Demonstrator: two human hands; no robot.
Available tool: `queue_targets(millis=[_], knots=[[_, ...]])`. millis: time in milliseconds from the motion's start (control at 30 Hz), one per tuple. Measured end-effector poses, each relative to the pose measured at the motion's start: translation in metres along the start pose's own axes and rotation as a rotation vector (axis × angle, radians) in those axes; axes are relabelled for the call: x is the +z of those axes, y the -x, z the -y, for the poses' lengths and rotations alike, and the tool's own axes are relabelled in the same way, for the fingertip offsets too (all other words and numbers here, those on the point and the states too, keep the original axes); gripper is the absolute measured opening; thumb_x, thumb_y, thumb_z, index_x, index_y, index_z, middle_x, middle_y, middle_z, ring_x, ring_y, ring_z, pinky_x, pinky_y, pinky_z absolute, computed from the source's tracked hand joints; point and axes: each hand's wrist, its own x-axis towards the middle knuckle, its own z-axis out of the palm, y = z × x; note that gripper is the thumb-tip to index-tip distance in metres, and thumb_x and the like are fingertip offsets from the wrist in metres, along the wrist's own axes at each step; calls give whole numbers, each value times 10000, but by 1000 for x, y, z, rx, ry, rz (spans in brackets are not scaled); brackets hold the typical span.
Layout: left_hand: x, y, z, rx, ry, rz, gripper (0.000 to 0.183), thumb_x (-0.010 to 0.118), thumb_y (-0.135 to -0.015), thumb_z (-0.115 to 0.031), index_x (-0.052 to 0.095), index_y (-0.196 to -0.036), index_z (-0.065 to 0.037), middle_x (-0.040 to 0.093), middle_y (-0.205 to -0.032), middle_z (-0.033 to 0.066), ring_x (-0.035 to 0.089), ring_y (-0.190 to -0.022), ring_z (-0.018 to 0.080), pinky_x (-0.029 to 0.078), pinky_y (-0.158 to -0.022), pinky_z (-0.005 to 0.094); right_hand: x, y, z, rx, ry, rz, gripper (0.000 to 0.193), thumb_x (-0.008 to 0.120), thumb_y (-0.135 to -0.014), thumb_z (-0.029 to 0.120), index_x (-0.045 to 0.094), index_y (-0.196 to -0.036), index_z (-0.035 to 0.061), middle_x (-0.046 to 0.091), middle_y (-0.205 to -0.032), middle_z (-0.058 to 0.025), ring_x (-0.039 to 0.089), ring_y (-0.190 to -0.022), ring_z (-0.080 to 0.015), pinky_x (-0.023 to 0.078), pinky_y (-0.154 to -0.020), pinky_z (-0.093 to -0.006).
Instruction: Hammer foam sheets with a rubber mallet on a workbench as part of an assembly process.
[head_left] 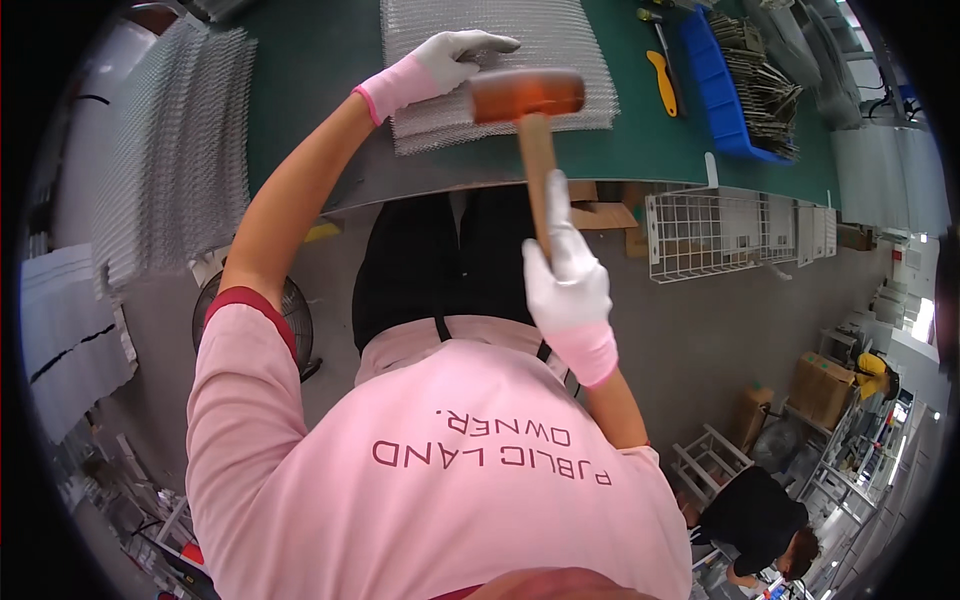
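Observation:
My right hand (572, 285), in a white glove with a pink cuff, is closed round the wooden handle of a mallet (537, 165), one finger lying along the handle. The mallet's orange head, a little smeared by motion, appears over the near part of a sheet of silvery expanded metal mesh (430, 120). On that sheet my left hand (455, 62), gloved the same way, rests with its fingers stretched toward the right. The mallet head partly covers the mesh close to those fingertips. Whether the head touches the mesh I cannot tell.
A green-topped table (310, 110) carries the mesh. On its right lie a yellow-handled tool (662, 85) and a blue bin (722, 100) of metal pieces. More mesh sheets (175, 150) stand at left. A wire basket (690, 235) hangs below the edge. A person in black (755, 525) is behind, lower right.

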Motion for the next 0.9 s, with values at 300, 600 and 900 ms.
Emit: queue_targets(millis=[300,600,900], knots=[[-44,40,-15,-20,296,-606,452,631,-934,41,606,-1384,63,694,-1324,166,646,-1247,214,505,-1063,312,-26,4,-58,131,-227,-85,789,622,-942,84,308,-1652,228,705,-1015,-267,737,-832,-345,568,-800,-406],[-27,64,-26,-822,-204,-431,1015,812,-856,-505,337,-1543,72,430,-1487,370,476,-1385,497,486,-1103,483,-86,-116,-155,314,896,-51,401,709,-944,413,756,-1235,141,691,-1038,-186,694,-1043,-414,566,-867,-514],[-27,53,-16,-841,106,-591,803,887,-769,-415,600,-1278,135,671,-1274,307,687,-1158,385,551,-996,425,-1,-267,-179,370,-175,153,907,803,-891,406,400,-1506,-124,627,-1357,-261,612,-1242,-294,464,-1057,-353]])
